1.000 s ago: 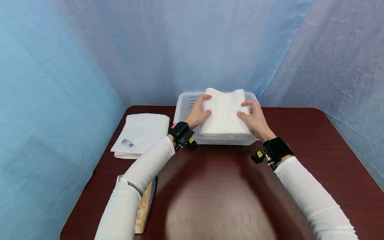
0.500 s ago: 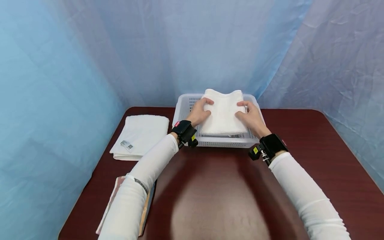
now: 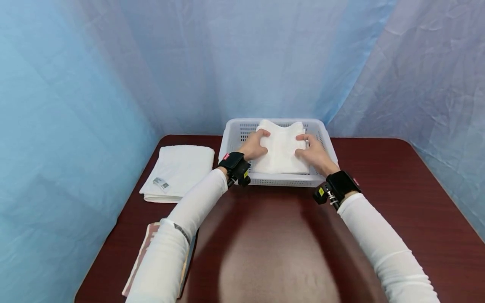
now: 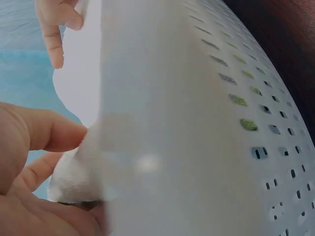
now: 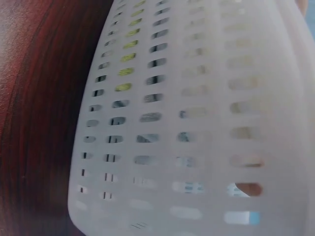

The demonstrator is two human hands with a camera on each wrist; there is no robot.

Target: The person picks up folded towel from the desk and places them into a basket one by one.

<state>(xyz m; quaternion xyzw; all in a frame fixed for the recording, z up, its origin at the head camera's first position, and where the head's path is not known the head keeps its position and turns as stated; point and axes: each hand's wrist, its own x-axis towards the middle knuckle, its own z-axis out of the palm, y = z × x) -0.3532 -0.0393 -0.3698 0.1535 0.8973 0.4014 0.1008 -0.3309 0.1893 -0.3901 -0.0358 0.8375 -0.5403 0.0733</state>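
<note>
A folded white towel [image 3: 281,149] lies inside the white plastic basket [image 3: 280,182], its far edge dipping in the middle. My left hand [image 3: 254,145] grips the towel's left side, thumb on the near part and fingers farther back. On the opposite side my right hand [image 3: 315,155] holds the towel in the same way. In the left wrist view the left thumb and fingers pinch the edge of the towel [image 4: 76,179], partly behind the basket wall [image 4: 167,98]. The right wrist view is filled by the basket's slotted wall [image 5: 142,128], which hides most of that hand.
Another folded white towel [image 3: 185,168] with a label lies left of the basket. Nearer, a stack of patterned cloths [image 3: 145,248] is partly covered by the left sleeve. Yellow-green and grey material shows through the basket's slots. Blue curtains [image 3: 265,63] hang behind the dark table [image 3: 386,176].
Both hands have lowered the white towel down into the basket and come slightly closer together. More of the basket's rim now shows around the towel. The other towel stays put.
</note>
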